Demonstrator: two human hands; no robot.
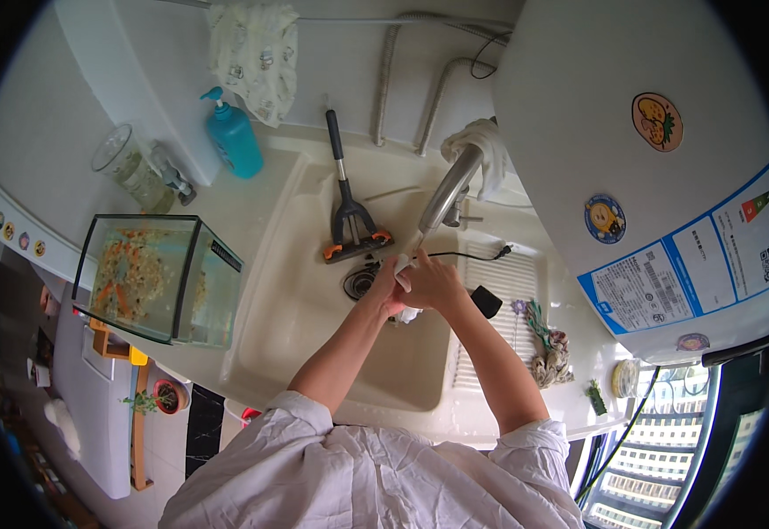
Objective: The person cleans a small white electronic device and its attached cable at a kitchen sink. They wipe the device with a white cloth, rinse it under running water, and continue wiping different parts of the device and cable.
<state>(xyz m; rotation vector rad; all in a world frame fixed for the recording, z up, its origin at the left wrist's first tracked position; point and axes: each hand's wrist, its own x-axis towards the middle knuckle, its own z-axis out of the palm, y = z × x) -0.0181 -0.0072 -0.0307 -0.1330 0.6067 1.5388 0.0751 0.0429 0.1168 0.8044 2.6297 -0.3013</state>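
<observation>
My left hand (384, 285) and my right hand (433, 280) meet over the sink basin (351, 350), both gripping a bunched white cloth (403, 271). Part of the cloth hangs below my fingers. Just above my hands is the spout of a metal faucet (452, 188), its upper part draped with a white rag (476, 152). The sink drain (360, 281) lies left of my hands, partly hidden by them. Behind it stands a squeeze mop head (355, 246) with orange ends and a black handle. From beside my right hand a black cable (470, 254) runs onto the ribbed washboard.
A glass fish tank (159, 281) with orange fish stands at the left, near a blue pump bottle (234, 142) and a glass vase (134, 172). On the washboard (490, 357) lie a black object (486, 302) and patterned cloth (553, 360). A white appliance (596, 119) borders the right side.
</observation>
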